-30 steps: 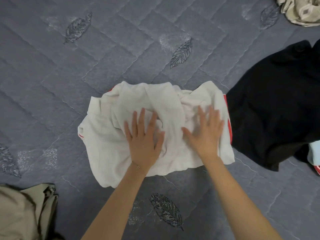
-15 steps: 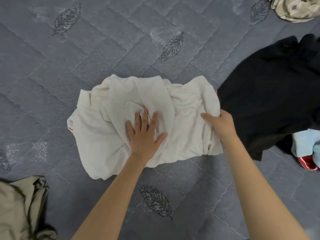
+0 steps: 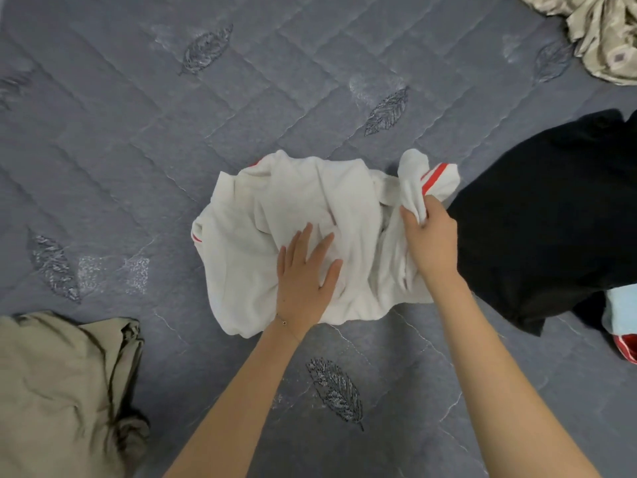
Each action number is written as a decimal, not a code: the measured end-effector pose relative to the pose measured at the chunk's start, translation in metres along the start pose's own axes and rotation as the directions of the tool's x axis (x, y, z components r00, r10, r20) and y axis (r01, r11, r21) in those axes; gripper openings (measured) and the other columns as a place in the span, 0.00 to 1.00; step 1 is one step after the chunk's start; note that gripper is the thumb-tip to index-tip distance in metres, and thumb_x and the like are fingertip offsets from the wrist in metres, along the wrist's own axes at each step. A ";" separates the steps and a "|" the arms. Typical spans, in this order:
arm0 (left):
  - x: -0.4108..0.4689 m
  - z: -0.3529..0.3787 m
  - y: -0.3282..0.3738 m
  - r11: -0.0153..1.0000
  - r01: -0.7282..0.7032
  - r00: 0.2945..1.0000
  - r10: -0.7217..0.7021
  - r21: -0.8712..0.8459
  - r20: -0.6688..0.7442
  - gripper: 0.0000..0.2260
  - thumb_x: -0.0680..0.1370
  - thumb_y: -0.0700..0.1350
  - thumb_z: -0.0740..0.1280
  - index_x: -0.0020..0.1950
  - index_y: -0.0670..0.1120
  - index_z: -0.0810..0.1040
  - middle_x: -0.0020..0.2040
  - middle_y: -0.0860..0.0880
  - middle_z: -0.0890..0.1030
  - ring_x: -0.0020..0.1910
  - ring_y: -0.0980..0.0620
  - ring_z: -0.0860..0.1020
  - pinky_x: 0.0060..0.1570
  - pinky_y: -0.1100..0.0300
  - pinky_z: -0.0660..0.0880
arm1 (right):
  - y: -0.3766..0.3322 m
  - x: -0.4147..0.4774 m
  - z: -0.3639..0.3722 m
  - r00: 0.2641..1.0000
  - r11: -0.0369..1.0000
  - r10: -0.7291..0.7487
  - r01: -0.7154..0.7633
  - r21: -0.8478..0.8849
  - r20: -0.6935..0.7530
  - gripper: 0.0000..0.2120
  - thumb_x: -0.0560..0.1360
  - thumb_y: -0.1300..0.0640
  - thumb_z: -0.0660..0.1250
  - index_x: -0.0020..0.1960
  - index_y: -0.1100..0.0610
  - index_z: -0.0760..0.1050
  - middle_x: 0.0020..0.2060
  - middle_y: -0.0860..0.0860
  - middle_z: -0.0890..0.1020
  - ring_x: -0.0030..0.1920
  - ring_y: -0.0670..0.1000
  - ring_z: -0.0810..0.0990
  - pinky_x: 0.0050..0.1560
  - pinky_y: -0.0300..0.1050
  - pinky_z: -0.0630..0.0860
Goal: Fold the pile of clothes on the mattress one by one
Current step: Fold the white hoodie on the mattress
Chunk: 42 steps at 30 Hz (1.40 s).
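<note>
nearest the camera, two bare forearms reached up from the bottom edge over the grey quilted mattress, which was stitched with dark leaf shapes. at the lower left lay a crumpled khaki garment, well apart from both hands. a thin bracelet sat on the left wrist.

the left hand lay flat, fingers straight and slightly spread, pressing down on the middle of the white garment. that garment lay bunched and creased on the mattress at the centre of the view, under and ahead of the left hand, with a bit of red trim at its left edge. the right hand, just right of the left one, had its fingers curled round the garment's right end, gripping a fold. the lifted flap stood above the fist and showed two red stripes.

beside that hand, touching the white garment's right edge, sprawled a black garment. at its lower right a light blue cloth peeked out, with a red item just beneath it at the frame's edge. farthest off, in the upper right corner, lay a rumpled beige patterned cloth, well apart from the rest.
</note>
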<state>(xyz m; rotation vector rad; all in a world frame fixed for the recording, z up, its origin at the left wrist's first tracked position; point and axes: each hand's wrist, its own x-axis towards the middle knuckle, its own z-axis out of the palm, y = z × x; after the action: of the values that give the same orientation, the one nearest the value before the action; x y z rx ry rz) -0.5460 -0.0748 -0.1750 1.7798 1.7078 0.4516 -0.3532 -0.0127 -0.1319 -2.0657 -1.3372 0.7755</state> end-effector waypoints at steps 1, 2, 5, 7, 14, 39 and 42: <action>-0.003 -0.009 0.004 0.987 0.052 0.998 -0.046 -0.152 0.041 0.25 0.79 0.62 0.51 0.73 0.55 0.67 0.77 0.51 0.60 0.76 0.53 0.56 0.76 0.52 0.50 | -0.008 -0.005 0.004 1.000 0.997 -0.010 0.010 0.076 0.010 0.11 0.79 0.54 0.63 0.43 0.61 0.71 0.33 0.48 0.74 0.32 0.41 0.70 0.37 0.37 0.69; -0.005 -0.019 0.010 0.936 0.109 0.993 -0.088 -0.335 0.078 0.22 0.80 0.61 0.54 0.73 0.57 0.66 0.76 0.54 0.62 0.75 0.58 0.58 0.76 0.55 0.53 | -0.017 -0.011 0.008 0.999 0.990 -0.026 0.021 0.143 0.032 0.11 0.79 0.56 0.64 0.41 0.61 0.70 0.31 0.48 0.72 0.31 0.40 0.69 0.35 0.33 0.66; -0.007 -0.049 0.022 0.608 0.296 0.955 -0.190 -0.736 0.228 0.18 0.81 0.57 0.57 0.71 0.58 0.66 0.72 0.59 0.67 0.68 0.66 0.66 0.69 0.66 0.64 | -0.052 -0.028 0.026 0.988 0.946 -0.079 0.032 0.322 0.132 0.11 0.76 0.59 0.68 0.36 0.58 0.71 0.29 0.45 0.73 0.30 0.40 0.68 0.33 0.32 0.64; -0.005 -0.062 0.020 0.486 0.328 0.944 -0.201 -0.810 0.262 0.22 0.79 0.62 0.57 0.72 0.59 0.65 0.70 0.57 0.71 0.67 0.61 0.70 0.66 0.61 0.68 | -0.075 -0.039 0.043 0.968 0.918 -0.131 0.038 0.394 0.212 0.10 0.76 0.60 0.69 0.37 0.52 0.74 0.28 0.39 0.76 0.31 0.39 0.71 0.34 0.31 0.66; -0.007 -0.104 -0.025 0.217 0.359 0.899 -0.341 -0.908 0.274 0.22 0.77 0.56 0.66 0.67 0.47 0.74 0.60 0.44 0.81 0.61 0.48 0.79 0.66 0.47 0.71 | -0.116 -0.062 0.098 0.725 0.896 -0.083 -0.246 0.370 0.684 0.14 0.83 0.54 0.56 0.66 0.51 0.72 0.55 0.49 0.81 0.54 0.47 0.81 0.60 0.43 0.75; -0.014 -0.027 -0.120 0.900 0.099 0.992 -0.124 0.424 0.033 0.30 0.80 0.65 0.43 0.79 0.53 0.53 0.78 0.45 0.56 0.76 0.42 0.57 0.69 0.35 0.60 | -0.070 -0.012 0.167 0.802 0.782 -0.399 0.551 -0.291 0.446 0.27 0.78 0.42 0.52 0.76 0.47 0.61 0.78 0.52 0.55 0.77 0.57 0.50 0.73 0.57 0.40; -0.014 -0.027 -0.132 0.896 0.105 0.990 -0.133 0.431 0.035 0.30 0.80 0.66 0.43 0.79 0.55 0.52 0.79 0.44 0.55 0.77 0.43 0.55 0.71 0.35 0.56 | -0.072 0.005 0.162 0.909 0.867 -0.379 0.415 -0.278 0.174 0.35 0.74 0.42 0.67 0.77 0.49 0.57 0.78 0.55 0.54 0.76 0.58 0.52 0.72 0.58 0.52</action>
<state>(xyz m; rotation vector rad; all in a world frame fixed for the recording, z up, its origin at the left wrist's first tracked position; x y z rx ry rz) -0.6654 -0.0879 -0.2370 1.9448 1.9672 -0.0458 -0.5120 0.0400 -0.1917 -1.8847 -1.9784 0.5304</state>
